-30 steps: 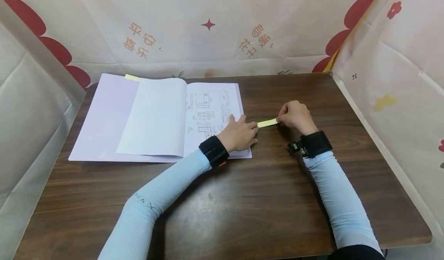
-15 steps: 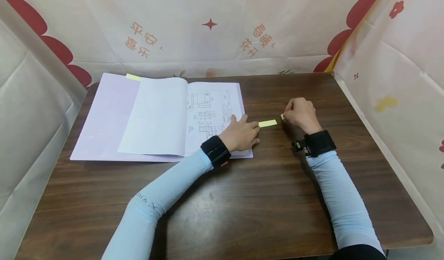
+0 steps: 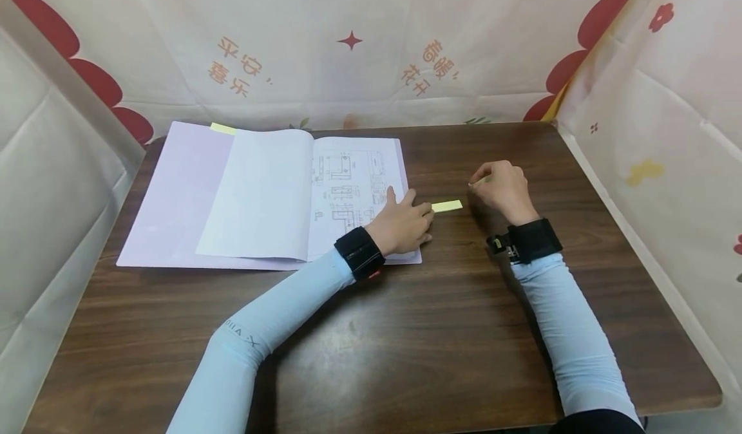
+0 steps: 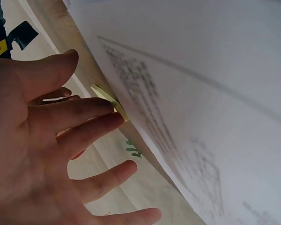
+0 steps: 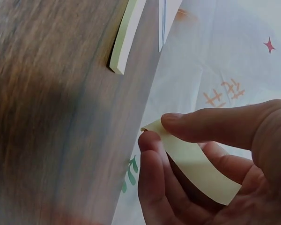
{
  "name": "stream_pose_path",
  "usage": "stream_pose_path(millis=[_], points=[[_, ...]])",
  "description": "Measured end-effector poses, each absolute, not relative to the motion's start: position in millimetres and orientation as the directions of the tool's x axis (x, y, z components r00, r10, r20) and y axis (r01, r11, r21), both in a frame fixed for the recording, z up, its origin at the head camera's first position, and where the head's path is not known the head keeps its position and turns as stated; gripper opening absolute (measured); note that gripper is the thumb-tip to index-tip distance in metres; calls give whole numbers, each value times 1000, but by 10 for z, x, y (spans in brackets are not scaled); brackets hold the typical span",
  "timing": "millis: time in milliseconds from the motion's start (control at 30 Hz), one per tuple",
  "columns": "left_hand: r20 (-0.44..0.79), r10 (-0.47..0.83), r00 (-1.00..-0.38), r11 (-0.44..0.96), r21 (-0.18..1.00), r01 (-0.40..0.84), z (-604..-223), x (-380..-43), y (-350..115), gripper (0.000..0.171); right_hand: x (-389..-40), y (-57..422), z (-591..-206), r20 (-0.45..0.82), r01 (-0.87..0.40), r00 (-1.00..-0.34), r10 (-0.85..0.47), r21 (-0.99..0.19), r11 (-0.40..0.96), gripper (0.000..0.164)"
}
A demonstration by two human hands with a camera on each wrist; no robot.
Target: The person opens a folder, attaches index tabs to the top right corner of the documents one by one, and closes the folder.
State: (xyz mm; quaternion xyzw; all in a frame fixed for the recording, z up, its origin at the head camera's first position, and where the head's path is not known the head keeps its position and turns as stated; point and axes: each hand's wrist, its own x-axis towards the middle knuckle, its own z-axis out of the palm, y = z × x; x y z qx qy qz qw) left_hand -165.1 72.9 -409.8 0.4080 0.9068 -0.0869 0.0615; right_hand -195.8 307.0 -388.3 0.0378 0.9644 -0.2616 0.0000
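Observation:
My right hand (image 3: pixel 503 192) is raised over the table, and in the right wrist view its thumb and fingertips pinch one end of a pale yellow sticky note strip (image 5: pixel 199 171). The strip curves back under the palm. A narrow yellow sticky note pad (image 3: pixel 447 206) lies on the table just right of the open booklet (image 3: pixel 255 192). My left hand (image 3: pixel 400 225) lies over the booklet's right edge with fingers spread. In the left wrist view its straight index and middle fingertips touch the pad (image 4: pixel 103 93), and these fingers cover its left end in the head view.
The booklet has a lilac cover (image 3: pixel 180 196) and a right page with printed technical drawings (image 3: pixel 342 167). A yellow tab (image 3: pixel 222 129) sticks out at its top left. A patterned cloth (image 3: pixel 348 80) stands behind the brown wooden table (image 3: pixel 452 331).
The right hand has drawn a strip off the pad's right end and moved slightly right and away from the body. The left hand has stayed on the pad.

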Motion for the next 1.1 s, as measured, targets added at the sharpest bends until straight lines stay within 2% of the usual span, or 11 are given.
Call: stream_pose_path(millis=[367,567,733,867,1100], points=[[-129,760,-637,635,-63,770,-4090,-1644,681,56,-1972,3043,-3873,-7,55,-998,59,-485,873,20],[-105,772,-627,630,-12,777,-4072,-1632,596,58,-1968,3006,-3908,11,34,-999,47,-513,858,19],[-120,720,-683,693,84,716,-4049,-1609,332,57,-1994,2908,-3937,72,-62,-997,-27,-552,831,18],[-139,659,-740,752,107,650,-4059,-1569,45,56,-2057,2750,-3957,86,-123,-992,-90,-580,805,17],[-184,625,-759,781,143,608,-4152,-1529,-206,66,-2423,2439,-3974,-25,-87,-991,-134,-643,761,12]])
